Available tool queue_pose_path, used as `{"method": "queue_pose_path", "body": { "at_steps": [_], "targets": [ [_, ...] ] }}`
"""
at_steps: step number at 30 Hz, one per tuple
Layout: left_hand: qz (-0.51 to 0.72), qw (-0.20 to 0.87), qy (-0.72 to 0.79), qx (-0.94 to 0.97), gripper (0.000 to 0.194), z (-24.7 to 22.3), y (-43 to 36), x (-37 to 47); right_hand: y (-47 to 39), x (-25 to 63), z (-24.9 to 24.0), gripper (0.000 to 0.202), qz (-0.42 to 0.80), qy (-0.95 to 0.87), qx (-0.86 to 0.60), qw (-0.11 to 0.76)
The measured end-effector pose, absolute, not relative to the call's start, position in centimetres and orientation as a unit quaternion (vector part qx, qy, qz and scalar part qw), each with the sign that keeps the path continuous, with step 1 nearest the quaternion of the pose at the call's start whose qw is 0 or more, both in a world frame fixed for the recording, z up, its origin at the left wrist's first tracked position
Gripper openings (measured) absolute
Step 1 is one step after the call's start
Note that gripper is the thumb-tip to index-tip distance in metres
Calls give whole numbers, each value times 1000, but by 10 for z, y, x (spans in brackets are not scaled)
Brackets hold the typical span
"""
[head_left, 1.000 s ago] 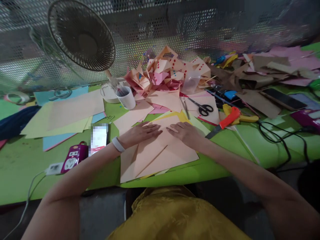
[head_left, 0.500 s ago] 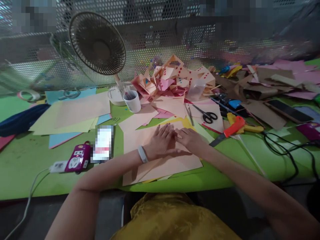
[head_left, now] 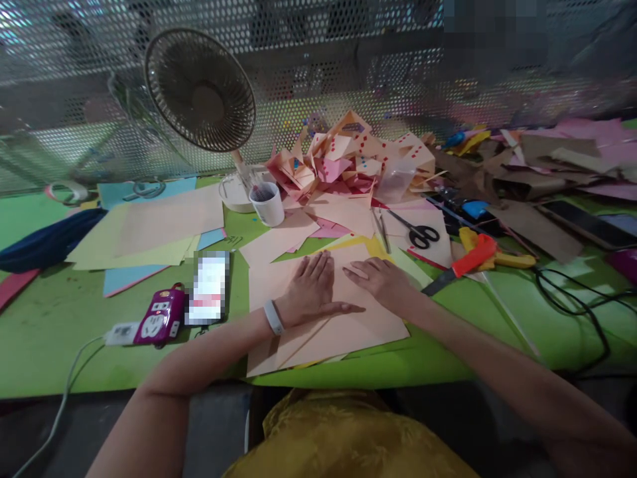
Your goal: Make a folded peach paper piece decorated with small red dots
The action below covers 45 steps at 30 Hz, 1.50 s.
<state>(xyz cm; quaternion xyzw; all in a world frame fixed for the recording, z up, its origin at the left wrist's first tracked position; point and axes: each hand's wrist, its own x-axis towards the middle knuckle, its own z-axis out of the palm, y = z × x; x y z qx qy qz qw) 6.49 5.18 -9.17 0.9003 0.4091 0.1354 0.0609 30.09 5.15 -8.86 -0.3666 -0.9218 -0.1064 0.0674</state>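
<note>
A sheet of peach paper lies in front of me with a crease or folded edge running diagonally across its lower part. Flat on its middle is my left hand, fingers stretched out and thumb pointing right. My right hand rests on the right side of the same sheet, palm down, fingers extended. A small gap parts the two hands, and neither grips anything. Yellow and pale green sheets show from under the peach paper.
Black-handled scissors and an orange-handled knife lie to the right, near a yellow tool. A white cup and a fan stand behind. At left are a phone and a purple power socket.
My hands have moved apart on the peach sheet. The left shifted left and the right shifted slightly right, leaving a gap where they were touching. The view has shifted slightly.
</note>
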Motion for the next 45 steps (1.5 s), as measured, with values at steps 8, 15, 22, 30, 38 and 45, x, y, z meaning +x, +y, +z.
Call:
{"method": "queue_pose_path", "body": {
  "at_steps": [8,15,22,30,38,45],
  "targets": [
    [105,36,408,906,108,-90,61,21,61,307,-87,48,-13,-920,-379,97],
    [107,24,392,913,104,-89,62,17,100,286,-33,18,221,-775,-562,185],
    [90,15,403,911,104,-89,63,17,134,230,-31,35,494,-674,-550,0],
    [94,-6,398,912,103,-92,62,16,136,241,-42,40,518,-645,-562,-17],
    [87,-25,399,913,103,-89,62,19,134,303,-48,39,524,-619,-585,-27],
    [72,-24,396,915,103,-89,64,18,131,339,-46,42,499,-602,-622,-50]
  ]
}}
